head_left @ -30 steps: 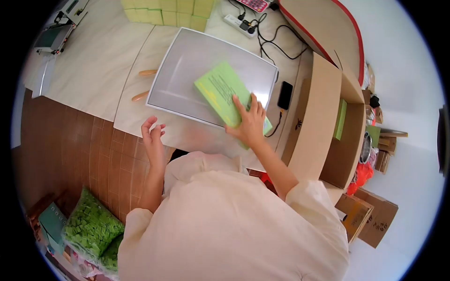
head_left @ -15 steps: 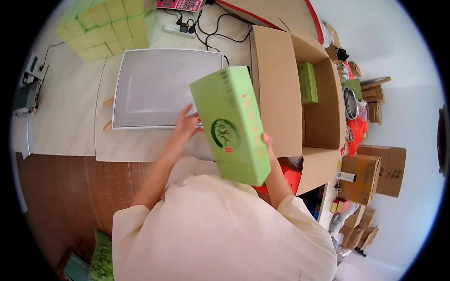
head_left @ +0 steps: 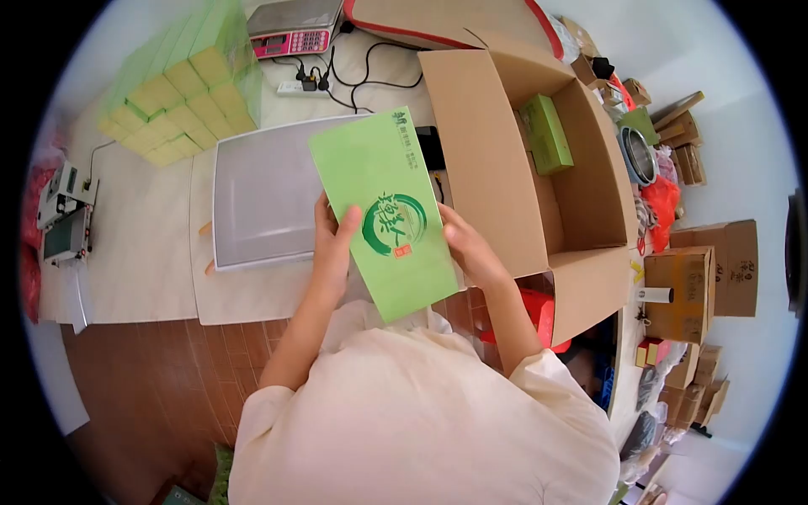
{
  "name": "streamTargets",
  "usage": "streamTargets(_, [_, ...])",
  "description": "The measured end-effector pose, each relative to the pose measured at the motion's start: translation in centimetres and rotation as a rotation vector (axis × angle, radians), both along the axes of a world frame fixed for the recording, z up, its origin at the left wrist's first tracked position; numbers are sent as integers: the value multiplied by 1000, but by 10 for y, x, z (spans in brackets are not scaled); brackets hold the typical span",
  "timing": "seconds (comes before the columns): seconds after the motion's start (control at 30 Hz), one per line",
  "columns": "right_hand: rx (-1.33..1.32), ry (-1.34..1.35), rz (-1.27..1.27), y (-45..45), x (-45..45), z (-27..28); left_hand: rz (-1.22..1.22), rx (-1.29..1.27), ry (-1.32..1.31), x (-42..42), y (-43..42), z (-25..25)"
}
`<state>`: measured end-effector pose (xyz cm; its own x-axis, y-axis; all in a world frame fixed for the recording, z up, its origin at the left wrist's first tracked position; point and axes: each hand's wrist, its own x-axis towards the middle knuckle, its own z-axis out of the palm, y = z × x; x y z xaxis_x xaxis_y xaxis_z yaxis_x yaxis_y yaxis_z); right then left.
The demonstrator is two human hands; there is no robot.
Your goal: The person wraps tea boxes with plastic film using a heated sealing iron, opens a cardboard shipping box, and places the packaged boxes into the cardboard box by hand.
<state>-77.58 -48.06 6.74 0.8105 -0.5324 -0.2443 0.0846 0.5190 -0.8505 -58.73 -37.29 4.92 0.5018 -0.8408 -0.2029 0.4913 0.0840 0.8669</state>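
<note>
A light green gift box (head_left: 391, 160) with a dark green ring and characters on its face is held up in front of my chest. My left hand (head_left: 335, 231) grips its left edge, the thumb lying on the printed face. On the opposite edge my right hand (head_left: 467, 244) is closed round the side. Behind the green box, a shallow grey-white tray (head_left: 261, 198) lies on the table, partly covered by it. To the right stands an open cardboard carton (head_left: 484, 160) with another green box (head_left: 547, 135) inside.
Stacked green boxes (head_left: 181, 84) in clear wrap stand at the back left. A scale with pink keypad (head_left: 290, 42), a power strip (head_left: 303, 87) and black cables lie at the back. A machine (head_left: 67, 215) sits far left. Cartons (head_left: 677, 295) crowd the right side.
The green box has turned so its printed face points at me. My left hand has come onto its left edge, having been beside it before. The view has shifted slightly.
</note>
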Motion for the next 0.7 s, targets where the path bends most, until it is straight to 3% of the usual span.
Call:
streamTargets(0.07, [-431,248,-9,6,2,31,18,-5,-58,-5,-2,-1])
streamTargets(0.23, [-363,143,-142,-21,-19,36,-2,-96,-221,-25,-17,26])
streamTargets(0.37, [-401,143,-309,-72,-67,64,-261,-236,-172,-27,-40,36])
streamTargets(0.5, [-393,250,-522,-144,-118,93,-196,-83,-413,-28,-48,27])
streamTargets(0.63, [-414,324,-649,-228,-172,71,-171,162,-317,-20,-36,-13])
streamTargets(0.7, [-665,664,-701,-266,-191,42,-146,240,-286,-14,-26,-31])
